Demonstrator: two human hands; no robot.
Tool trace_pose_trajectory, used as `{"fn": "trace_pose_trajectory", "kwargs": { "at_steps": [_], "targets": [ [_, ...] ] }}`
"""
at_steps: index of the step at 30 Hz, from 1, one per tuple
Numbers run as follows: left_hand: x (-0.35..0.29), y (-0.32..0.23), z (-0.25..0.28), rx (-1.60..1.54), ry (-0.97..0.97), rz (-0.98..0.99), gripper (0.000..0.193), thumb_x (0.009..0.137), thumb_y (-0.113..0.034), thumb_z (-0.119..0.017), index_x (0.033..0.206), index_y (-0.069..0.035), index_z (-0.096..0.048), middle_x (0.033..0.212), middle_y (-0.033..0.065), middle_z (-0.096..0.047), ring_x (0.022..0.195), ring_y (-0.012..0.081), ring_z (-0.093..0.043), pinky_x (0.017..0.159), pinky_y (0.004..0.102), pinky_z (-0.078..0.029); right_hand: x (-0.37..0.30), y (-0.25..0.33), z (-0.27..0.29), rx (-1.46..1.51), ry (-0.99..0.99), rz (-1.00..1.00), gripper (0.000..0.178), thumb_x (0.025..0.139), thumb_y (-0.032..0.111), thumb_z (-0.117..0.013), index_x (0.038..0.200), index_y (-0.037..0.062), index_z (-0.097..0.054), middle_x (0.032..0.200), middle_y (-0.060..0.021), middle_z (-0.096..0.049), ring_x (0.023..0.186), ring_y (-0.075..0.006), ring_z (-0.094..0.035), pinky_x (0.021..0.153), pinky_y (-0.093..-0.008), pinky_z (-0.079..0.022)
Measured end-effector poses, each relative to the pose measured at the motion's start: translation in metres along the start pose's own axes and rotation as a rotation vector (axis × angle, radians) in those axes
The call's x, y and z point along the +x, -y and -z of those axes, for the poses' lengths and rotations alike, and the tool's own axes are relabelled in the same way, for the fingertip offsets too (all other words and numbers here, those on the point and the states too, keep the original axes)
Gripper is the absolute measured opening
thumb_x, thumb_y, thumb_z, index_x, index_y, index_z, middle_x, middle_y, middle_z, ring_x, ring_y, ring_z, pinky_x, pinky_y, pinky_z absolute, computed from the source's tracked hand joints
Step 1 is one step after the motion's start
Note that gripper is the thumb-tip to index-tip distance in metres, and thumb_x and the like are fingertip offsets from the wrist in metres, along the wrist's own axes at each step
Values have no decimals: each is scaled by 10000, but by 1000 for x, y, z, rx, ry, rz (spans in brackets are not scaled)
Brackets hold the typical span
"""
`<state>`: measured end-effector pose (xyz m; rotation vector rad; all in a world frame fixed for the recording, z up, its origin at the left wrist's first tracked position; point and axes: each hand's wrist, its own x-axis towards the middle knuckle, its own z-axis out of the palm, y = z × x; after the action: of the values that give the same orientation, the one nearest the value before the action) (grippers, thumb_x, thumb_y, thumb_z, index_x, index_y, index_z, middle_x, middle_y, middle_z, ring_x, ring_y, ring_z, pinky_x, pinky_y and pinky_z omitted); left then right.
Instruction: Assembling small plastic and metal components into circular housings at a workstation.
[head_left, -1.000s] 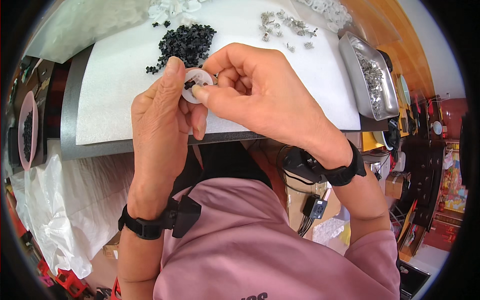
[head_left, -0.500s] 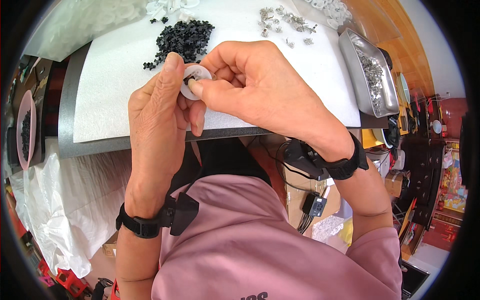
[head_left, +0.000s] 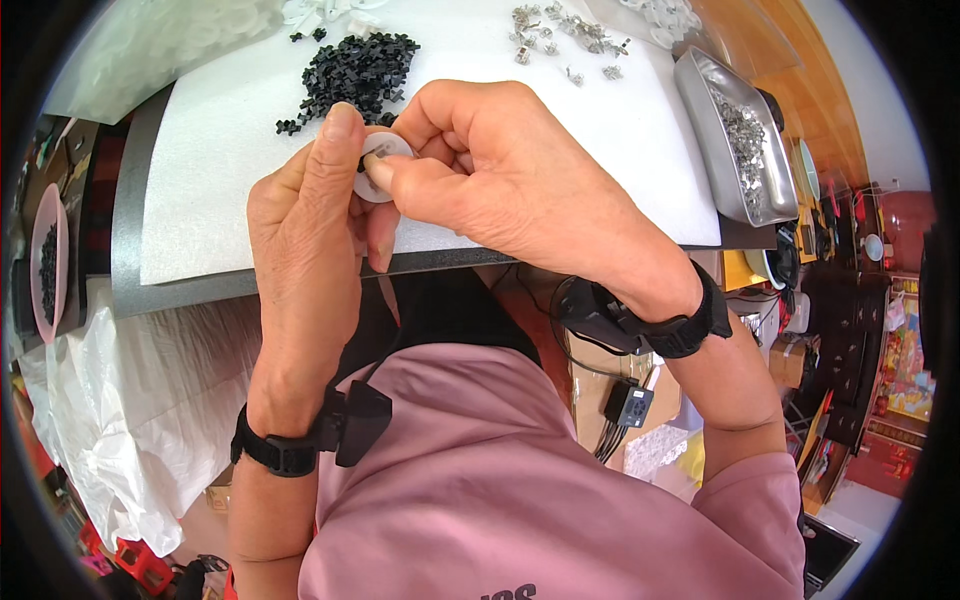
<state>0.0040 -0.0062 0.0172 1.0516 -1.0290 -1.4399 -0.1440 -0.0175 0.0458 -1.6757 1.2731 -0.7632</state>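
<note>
Between my hands, over the near part of the white foam sheet (head_left: 560, 150), is a small round white plastic disc (head_left: 396, 148). My left hand (head_left: 312, 220) grips the disc at its left side, thumb up along the edge and fingers beneath. My right hand (head_left: 500, 165) is closed at the disc, its thumb tip pressing on the face. A bit of something black shows by that thumb, mostly hidden. Just beyond my hands lies a pile of small black cross-shaped plastic pieces (head_left: 358, 75). Several small metal clips (head_left: 580, 32) are scattered at the far right of the sheet.
A metal tray (head_left: 740, 140) of small metal parts stands at the right. Clear bags of white parts (head_left: 170, 50) lie at the far left. A pink bowl (head_left: 48, 265) with black pieces sits at the left. White plastic sheeting (head_left: 140, 410) hangs below the table's left side.
The thumb of my right hand has moved farther in over the disc's face, covering more of the black bit. The whole view has shifted slightly.
</note>
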Motion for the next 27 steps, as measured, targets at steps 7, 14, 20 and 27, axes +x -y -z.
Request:
{"fn": "trace_pose_trajectory", "kwargs": {
  "at_steps": [7, 14, 20, 27],
  "targets": [
    [1, 1, 1, 50, 0, -9, 461, 975, -401, -491, 829, 2, -660, 511, -9, -470, 406, 47, -366, 374, 204, -251, -1, -2, -1, -8, -4, 12, 337, 796, 247, -601, 728, -83, -586, 620, -207, -597, 554, -288, -589, 543, -374, -468],
    [0, -3, -4, -71, 18, 25, 473, 981, -399, -479, 861, 23, -656, 582, 20, -531, 438, 56, -412, 389, 200, -312, -2, -3, 3, 48, -2, 10, 339, 788, 256, -612, 746, -79, -594, 656, -203, -614, 595, -296, -608, 554, -364, -467],
    [1, -1, 2, -240, 103, 15, 449, 990, -353, -469, 951, 52, -659, 637, 56, -576, 492, 88, -480, 429, 212, -389, -18, -5, 1, -298, -299, 385, 287, 802, 177, -641, 1005, 2, -537, 910, -135, -564, 767, -311, -592, 640, -370, -480],
    [0, -7, 2, -186, 65, 33, 433, 993, -335, -469, 812, 23, -630, 576, 13, -489, 461, 70, -404, 406, 219, -299, -5, -12, -10, -456, -339, 710, 166, 724, 40, -640, 855, 26, -538, 780, -87, -514, 649, -274, -572, 521, -354, -467]
  ]
}}
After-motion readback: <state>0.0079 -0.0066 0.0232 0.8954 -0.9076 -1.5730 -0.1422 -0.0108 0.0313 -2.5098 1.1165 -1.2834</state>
